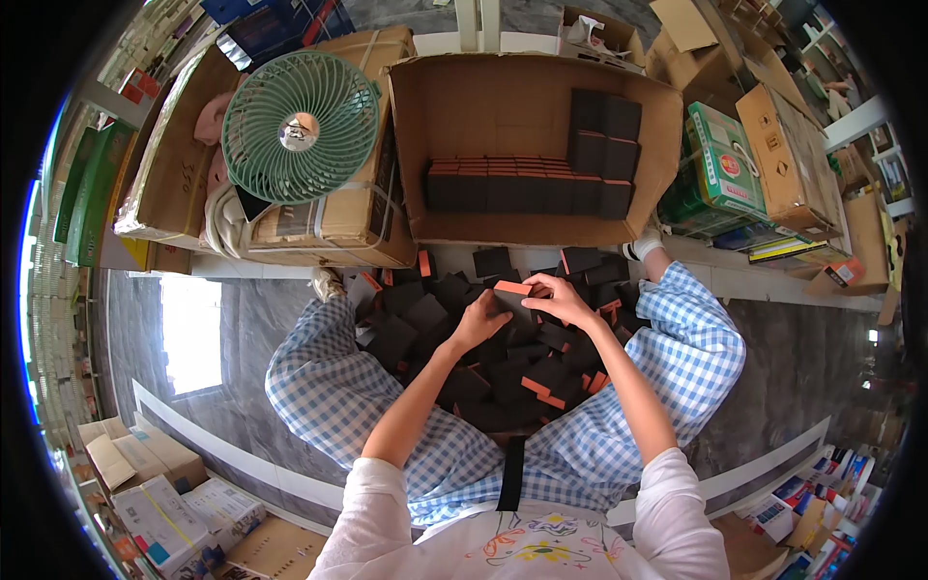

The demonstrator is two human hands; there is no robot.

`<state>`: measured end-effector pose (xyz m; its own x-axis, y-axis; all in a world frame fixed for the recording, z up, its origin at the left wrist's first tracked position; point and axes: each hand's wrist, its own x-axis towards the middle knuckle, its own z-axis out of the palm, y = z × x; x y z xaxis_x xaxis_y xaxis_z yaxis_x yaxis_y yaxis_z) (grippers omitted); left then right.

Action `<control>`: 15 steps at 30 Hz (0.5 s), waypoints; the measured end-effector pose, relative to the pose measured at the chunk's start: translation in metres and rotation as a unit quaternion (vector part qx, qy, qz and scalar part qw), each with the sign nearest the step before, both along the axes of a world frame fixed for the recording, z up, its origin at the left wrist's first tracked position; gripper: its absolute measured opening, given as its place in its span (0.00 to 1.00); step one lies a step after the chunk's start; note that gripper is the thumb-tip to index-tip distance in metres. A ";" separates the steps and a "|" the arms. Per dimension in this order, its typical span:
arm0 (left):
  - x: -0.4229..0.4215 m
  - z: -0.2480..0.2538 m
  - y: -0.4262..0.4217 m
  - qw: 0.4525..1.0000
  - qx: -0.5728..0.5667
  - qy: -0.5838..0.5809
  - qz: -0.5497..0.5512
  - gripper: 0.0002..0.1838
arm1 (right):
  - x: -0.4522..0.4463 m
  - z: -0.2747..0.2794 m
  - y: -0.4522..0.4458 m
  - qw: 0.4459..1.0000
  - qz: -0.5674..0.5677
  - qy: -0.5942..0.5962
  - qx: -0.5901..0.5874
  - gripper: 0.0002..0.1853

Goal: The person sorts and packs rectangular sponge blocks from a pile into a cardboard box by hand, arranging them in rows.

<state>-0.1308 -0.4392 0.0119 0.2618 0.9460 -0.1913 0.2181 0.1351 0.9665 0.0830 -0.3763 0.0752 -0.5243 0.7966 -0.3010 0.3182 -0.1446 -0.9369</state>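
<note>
Between my two hands is a small black box with an orange edge (513, 288). My left hand (480, 322) grips its near left side, the thumb lying over the dark face. My right hand (559, 299) is closed on its right end, with the fingertips by the orange strip. Under both hands lies a loose heap of similar black boxes (464, 385), some showing orange edges. Beyond them, an open cardboard carton (483, 232) holds a tight row of the black boxes (512, 193) and a taller stack at its right side (604, 135).
A green fan (301, 127) stands on a strapped carton (353, 227) at the left. To the right are a green box (725, 159) and a brown carton (788, 159). My bent legs in checked trousers (324, 367) flank the heap. Cartons (145, 459) sit at lower left.
</note>
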 end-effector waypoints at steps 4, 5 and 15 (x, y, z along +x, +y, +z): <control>-0.004 0.024 0.005 0.997 0.030 -0.017 0.070 0.19 | 0.006 0.015 0.010 0.997 0.006 0.066 -0.046 0.23; -0.005 0.039 0.007 0.997 0.028 -0.018 0.071 0.19 | 0.009 0.016 0.013 0.996 -0.017 0.074 -0.049 0.25; -0.019 0.123 0.014 0.991 0.059 -0.019 0.122 0.18 | 0.105 -0.154 0.017 0.942 0.006 -0.316 0.114 0.39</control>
